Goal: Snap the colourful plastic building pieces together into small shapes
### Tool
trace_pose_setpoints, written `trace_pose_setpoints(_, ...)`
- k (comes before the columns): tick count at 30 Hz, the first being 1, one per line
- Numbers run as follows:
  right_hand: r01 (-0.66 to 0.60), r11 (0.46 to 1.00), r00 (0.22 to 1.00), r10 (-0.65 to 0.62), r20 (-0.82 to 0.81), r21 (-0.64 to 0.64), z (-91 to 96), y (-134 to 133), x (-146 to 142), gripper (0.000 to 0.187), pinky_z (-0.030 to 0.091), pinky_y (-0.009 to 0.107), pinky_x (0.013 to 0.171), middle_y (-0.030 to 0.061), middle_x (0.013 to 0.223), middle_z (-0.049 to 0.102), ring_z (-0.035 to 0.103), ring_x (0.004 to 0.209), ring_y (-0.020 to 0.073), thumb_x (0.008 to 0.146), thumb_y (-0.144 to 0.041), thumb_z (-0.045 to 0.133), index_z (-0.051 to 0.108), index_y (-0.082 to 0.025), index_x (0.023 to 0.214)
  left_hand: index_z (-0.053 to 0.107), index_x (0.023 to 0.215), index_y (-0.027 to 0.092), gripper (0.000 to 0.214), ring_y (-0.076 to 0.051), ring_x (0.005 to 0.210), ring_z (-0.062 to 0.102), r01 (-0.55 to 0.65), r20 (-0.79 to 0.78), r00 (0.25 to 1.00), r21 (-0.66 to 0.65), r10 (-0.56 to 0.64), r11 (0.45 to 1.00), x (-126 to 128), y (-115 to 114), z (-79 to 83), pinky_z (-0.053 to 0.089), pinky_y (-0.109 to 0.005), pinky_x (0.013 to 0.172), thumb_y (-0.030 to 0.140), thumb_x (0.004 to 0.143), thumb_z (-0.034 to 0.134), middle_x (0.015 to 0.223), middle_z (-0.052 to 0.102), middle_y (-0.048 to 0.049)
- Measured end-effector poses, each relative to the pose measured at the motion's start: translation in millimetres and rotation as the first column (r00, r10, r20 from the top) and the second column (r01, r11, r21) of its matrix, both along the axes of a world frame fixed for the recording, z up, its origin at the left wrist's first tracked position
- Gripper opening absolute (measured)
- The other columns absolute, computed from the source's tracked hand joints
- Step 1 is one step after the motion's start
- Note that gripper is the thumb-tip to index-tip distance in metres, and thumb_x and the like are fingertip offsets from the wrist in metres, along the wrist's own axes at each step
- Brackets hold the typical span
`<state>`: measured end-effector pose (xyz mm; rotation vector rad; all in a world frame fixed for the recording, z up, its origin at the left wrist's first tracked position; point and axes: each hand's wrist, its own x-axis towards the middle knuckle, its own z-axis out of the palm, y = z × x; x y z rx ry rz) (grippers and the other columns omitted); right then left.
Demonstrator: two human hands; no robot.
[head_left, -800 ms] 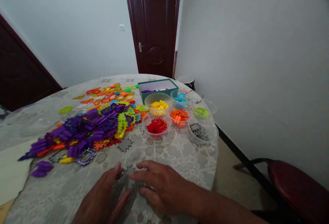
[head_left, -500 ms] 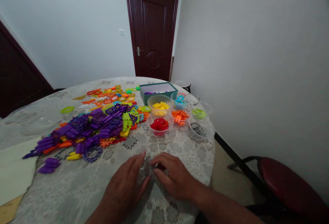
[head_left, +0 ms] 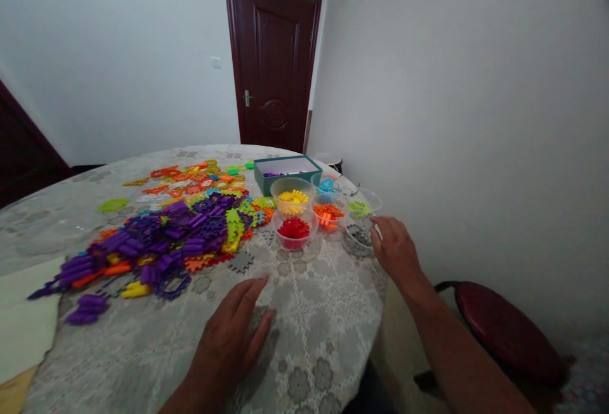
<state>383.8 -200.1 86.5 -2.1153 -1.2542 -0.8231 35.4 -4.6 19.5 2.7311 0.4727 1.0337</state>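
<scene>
My left hand (head_left: 232,331) hovers low over or rests on the patterned tablecloth, its thumb and fingers apart with nothing visible between them. At the right edge of the table, my right hand (head_left: 394,248) is at the rim of a clear bowl (head_left: 349,250) of grey plastic pieces (head_left: 360,235). Its fingers are pinched on a small light-grey piece (head_left: 377,230), mostly hidden by the hand. Left of that bowl is another with red pieces (head_left: 294,228). Behind them stand bowls of orange pieces (head_left: 328,213), yellow pieces (head_left: 292,198) and green pieces (head_left: 359,209).
A big heap of purple pieces (head_left: 176,224) with other colours spreads across the left of the table. Blue pieces (head_left: 327,186) sit in a bowl beside a green box (head_left: 288,173). A flat grey piece (head_left: 242,262) lies before the heap. A red stool (head_left: 509,331) stands at right.
My right hand has left the spot beside my left hand and moved right and forward to the bowl of grey pieces. My left hand stays in nearly the same place. The view has shifted slightly.
</scene>
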Motion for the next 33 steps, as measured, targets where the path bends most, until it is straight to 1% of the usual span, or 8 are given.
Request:
trace_pose_setpoints(3, -0.030, 0.998, 0.999, 0.031, -0.013, 0.055, 2.4, 5, -15, 0.020, 0.052, 0.051, 0.103, 0.0173, 0.115, 0.073, 0.066, 0.112, 0.0312, 0.100, -0.018, 0.052, 0.069, -0.017, 0.110, 0.049, 0.148, 0.026, 0.046, -0.027, 0.121, 0.069, -0.069, 0.058, 0.996, -0.005, 0.069, 0.998, -4, 16, 6.3, 0.062, -0.046, 0.103, 0.029, 0.103, 0.057, 0.133, 0.066, -0.0122)
trace_pose_setpoints(6, -0.280, 0.957, 0.944, 0.289, -0.157, 0.074, 2.7, 21, -57, 0.019, 0.055, 0.044, 0.099, 0.0120, 0.112, 0.075, 0.070, 0.108, 0.0262, 0.101, -0.017, 0.052, 0.069, -0.021, 0.110, 0.051, 0.145, 0.023, 0.044, -0.030, 0.123, 0.066, -0.163, 0.133, 0.978, 0.027, 0.158, 0.986, -9, 30, 10.9, 0.058, -0.051, 0.108, 0.026, 0.101, 0.058, 0.131, 0.066, -0.0130)
trace_pose_setpoints(8, -0.485, 0.874, 0.839, 0.474, -0.267, 0.028, 2.5, 37, -88, 0.019, 0.057, 0.038, 0.093, 0.0093, 0.110, 0.075, 0.071, 0.103, 0.0230, 0.102, -0.018, 0.054, 0.068, -0.022, 0.113, 0.052, 0.143, 0.022, 0.043, -0.031, 0.125, 0.064, -0.246, 0.165, 0.957, 0.030, 0.238, 0.969, -14, 36, 12.9, 0.055, -0.054, 0.110, 0.024, 0.101, 0.058, 0.130, 0.066, -0.0136)
trace_pose_setpoints(11, -0.732, 0.670, 0.659, 0.651, -0.377, -0.123, -0.9, 69, -122, 0.018, 0.057, 0.036, 0.087, 0.0078, 0.107, 0.075, 0.071, 0.098, 0.0217, 0.103, -0.020, 0.054, 0.067, -0.022, 0.114, 0.055, 0.139, 0.019, 0.039, -0.032, 0.122, 0.063, -0.355, 0.161, 0.922, -0.008, 0.352, 0.935, -19, 43, 13.3, 0.054, -0.055, 0.109, 0.020, 0.100, 0.056, 0.126, 0.066, -0.0149)
trace_pose_setpoints(15, -0.834, 0.477, 0.552, 0.718, -0.423, -0.278, -22.4, 120, -149, 0.017, 0.056, 0.038, 0.086, 0.0091, 0.104, 0.074, 0.070, 0.097, 0.0237, 0.102, -0.020, 0.056, 0.069, -0.020, 0.113, 0.058, 0.135, 0.020, 0.037, -0.030, 0.124, 0.061, -0.408, 0.134, 0.901, -0.054, 0.412, 0.911, -21, 46, 9.6, 0.052, -0.053, 0.112, 0.015, 0.099, 0.053, 0.126, 0.065, -0.0141)
trace_pose_setpoints(23, -0.841, 0.538, 0.504, 0.746, -0.435, -0.052, -83.7, 151, -173, 0.019, 0.053, 0.036, 0.088, 0.0096, 0.099, 0.072, 0.065, 0.094, 0.0230, 0.095, -0.010, 0.055, 0.069, -0.018, 0.105, 0.057, 0.135, 0.020, 0.037, -0.030, 0.125, 0.060, -0.413, 0.128, 0.900, -0.049, 0.416, 0.909, -20, 50, -3.0, 0.051, -0.054, 0.113, 0.014, 0.099, 0.054, 0.126, 0.065, -0.0128)
trace_pose_setpoints(28, -0.834, 0.551, 0.474, 0.741, -0.476, 0.029, -86.2, 151, -171, 0.019, 0.052, 0.035, 0.088, 0.0082, 0.098, 0.073, 0.066, 0.093, 0.0228, 0.092, -0.009, 0.057, 0.069, -0.019, 0.102, 0.055, 0.139, 0.022, 0.043, -0.030, 0.128, 0.059, -0.447, 0.121, 0.887, -0.024, 0.446, 0.894, -20, 52, -6.3, 0.051, -0.053, 0.114, 0.015, 0.097, 0.055, 0.131, 0.063, -0.0129)
trace_pose_setpoints(33, -0.810, 0.577, 0.430, 0.701, -0.568, 0.099, -80.4, 155, -170, 0.021, 0.051, 0.033, 0.086, 0.0056, 0.095, 0.074, 0.069, 0.091, 0.0209, 0.090, -0.006, 0.057, 0.071, -0.020, 0.098, 0.046, 0.154, 0.022, 0.059, -0.033, 0.146, 0.048, -0.490, -0.029, 0.870, 0.045, 0.492, 0.870, -12, 66, 12.2, 0.043, -0.055, 0.122, 0.025, 0.097, 0.061, 0.152, 0.052, -0.0171)
